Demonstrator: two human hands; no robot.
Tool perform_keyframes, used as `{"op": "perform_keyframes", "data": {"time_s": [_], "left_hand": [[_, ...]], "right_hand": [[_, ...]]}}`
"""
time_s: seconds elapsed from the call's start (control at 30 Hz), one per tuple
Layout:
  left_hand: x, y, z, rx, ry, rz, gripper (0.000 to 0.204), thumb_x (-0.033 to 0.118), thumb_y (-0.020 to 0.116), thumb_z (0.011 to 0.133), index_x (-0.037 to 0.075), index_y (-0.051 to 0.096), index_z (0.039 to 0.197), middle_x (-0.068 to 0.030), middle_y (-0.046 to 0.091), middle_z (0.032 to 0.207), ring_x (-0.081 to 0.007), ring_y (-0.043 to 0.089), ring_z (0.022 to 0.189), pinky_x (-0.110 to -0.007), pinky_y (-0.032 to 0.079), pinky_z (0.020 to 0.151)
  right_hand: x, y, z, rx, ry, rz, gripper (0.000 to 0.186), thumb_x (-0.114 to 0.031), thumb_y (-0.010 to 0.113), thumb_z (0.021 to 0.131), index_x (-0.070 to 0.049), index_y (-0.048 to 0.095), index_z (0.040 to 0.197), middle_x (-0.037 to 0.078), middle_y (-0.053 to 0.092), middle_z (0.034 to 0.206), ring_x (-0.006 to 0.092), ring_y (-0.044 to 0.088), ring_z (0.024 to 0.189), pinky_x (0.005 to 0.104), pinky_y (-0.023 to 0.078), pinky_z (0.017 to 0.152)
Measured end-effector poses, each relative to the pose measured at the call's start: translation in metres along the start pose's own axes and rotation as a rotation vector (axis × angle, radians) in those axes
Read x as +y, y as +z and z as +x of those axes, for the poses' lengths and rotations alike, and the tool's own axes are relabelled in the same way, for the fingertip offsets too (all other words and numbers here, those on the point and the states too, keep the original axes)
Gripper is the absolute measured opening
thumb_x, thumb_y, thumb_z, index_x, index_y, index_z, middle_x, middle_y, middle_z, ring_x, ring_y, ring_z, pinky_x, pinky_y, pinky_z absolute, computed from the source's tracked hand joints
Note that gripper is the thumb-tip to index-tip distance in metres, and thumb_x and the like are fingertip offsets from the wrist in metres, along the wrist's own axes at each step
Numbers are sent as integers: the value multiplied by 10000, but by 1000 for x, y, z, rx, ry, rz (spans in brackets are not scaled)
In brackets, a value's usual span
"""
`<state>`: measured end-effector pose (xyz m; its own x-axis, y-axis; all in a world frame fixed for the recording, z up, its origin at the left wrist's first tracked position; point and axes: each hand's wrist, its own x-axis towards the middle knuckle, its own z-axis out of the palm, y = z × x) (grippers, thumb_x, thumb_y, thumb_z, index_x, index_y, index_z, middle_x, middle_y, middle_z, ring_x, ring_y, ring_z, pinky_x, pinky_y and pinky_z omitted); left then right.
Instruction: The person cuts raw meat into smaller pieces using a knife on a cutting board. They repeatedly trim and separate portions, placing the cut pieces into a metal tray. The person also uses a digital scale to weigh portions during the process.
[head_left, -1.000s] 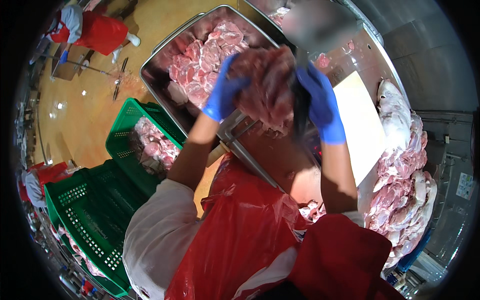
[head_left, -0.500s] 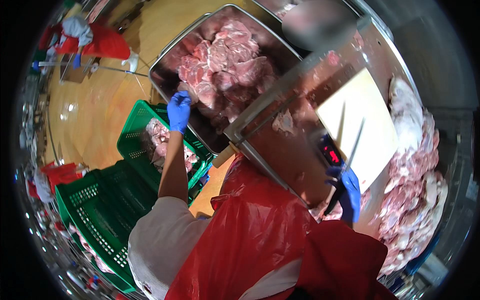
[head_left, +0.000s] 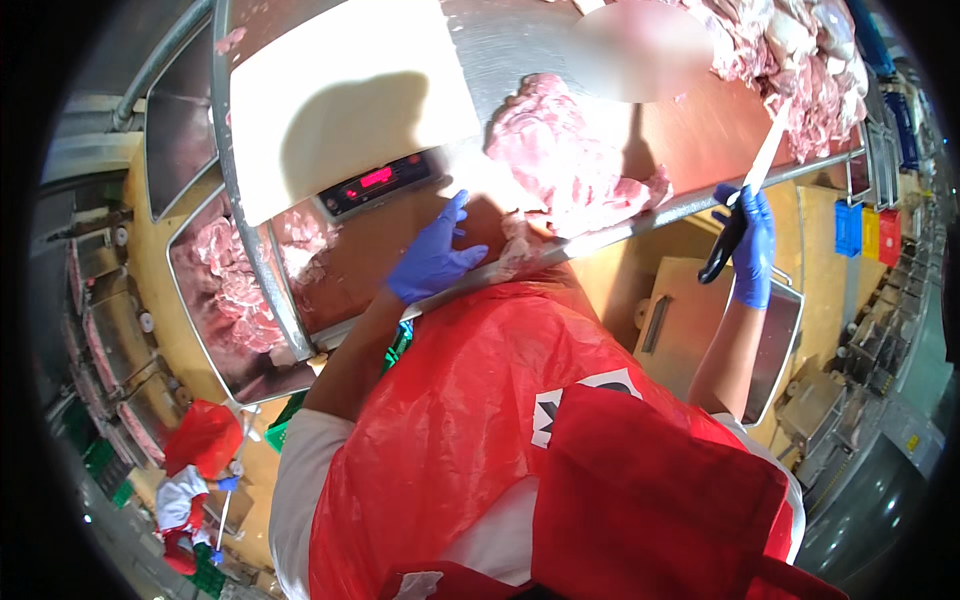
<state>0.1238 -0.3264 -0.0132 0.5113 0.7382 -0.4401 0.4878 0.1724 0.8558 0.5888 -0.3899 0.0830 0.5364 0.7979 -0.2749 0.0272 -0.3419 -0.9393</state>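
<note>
My left hand (head_left: 437,250), in a blue glove, is open over the near edge of the metal worktable (head_left: 355,275), its fingers spread and nothing in them. It is nearest to a digital scale (head_left: 380,183) with a lit red display. To its right lies a spread heap of pale pink raw meat (head_left: 560,160) by the table's edge. My right hand (head_left: 752,240), also gloved, is shut on a knife (head_left: 766,155) by its black handle. The blade points away from me, its tip at a larger pile of raw meat (head_left: 800,70).
A white cutting board (head_left: 340,90) lies beyond the scale. At the left, a steel tub (head_left: 185,300) holds meat pieces below the table's raised rim. A person in red and white (head_left: 185,490) stands at the lower left. Coloured bins (head_left: 865,232) are at the far right.
My view has turned to the right. My left hand has left the tub of meat and is now over the table. The knife, still in my right hand, now reaches to the meat pile.
</note>
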Motion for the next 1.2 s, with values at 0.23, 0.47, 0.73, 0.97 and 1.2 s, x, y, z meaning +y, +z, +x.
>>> {"op": "perform_keyframes", "data": {"time_s": [0.23, 0.47, 0.73, 0.97, 1.2], "left_hand": [[42, 103, 136, 519, -94, -54, 1239, 376, 853, 730, -60, 40, 1558, -313, 409, 1439, -377, 533, 1215, -425, 446, 1052], [45, 76, 233, 530, 220, 394, 1268, 423, 903, 631, -58, 168, 1545, -296, 356, 1491, -434, 452, 1317, -430, 369, 1142], [48, 31, 212, 124, -231, 107, 703, 299, 818, 841, -47, 509, 1369, -141, 611, 1304, -205, 613, 1125, -324, 498, 967], [43, 79, 198, 503, 10, -50, 924, 406, 859, 761, -22, 408, 1445, -232, 561, 1318, -313, 576, 1176, -420, 485, 976], [109, 152, 207, 628, 19, 849, 1053, 416, 862, 671, 26, 337, 1495, -299, 479, 1374, -438, 457, 1276, -511, 361, 1115]], "right_hand": [[104, 14, 24, -187, 115, 102, 296, -299, 562, 1043, -29, 657, 1120, 5, 640, 859, 86, 571, 708, 253, 490, 668], [103, 58, 68, -628, 218, 161, 198, -241, 572, 1038, -62, 622, 1106, -41, 576, 886, 56, 492, 861, 246, 451, 775], [157, 29, 79, -604, 257, 356, 339, -223, 556, 1046, 11, 587, 1290, 10, 625, 983, 106, 570, 859, 260, 507, 765], [145, 38, 98, -449, 245, 352, 194, -227, 520, 1062, -75, 617, 990, -1, 610, 777, 80, 569, 654, 288, 489, 604], [107, 78, 96, -302, -329, -764, 224, -234, 512, 1013, -15, 474, 1044, 304, 637, 816, 508, 634, 770, 594, 488, 679]]}}
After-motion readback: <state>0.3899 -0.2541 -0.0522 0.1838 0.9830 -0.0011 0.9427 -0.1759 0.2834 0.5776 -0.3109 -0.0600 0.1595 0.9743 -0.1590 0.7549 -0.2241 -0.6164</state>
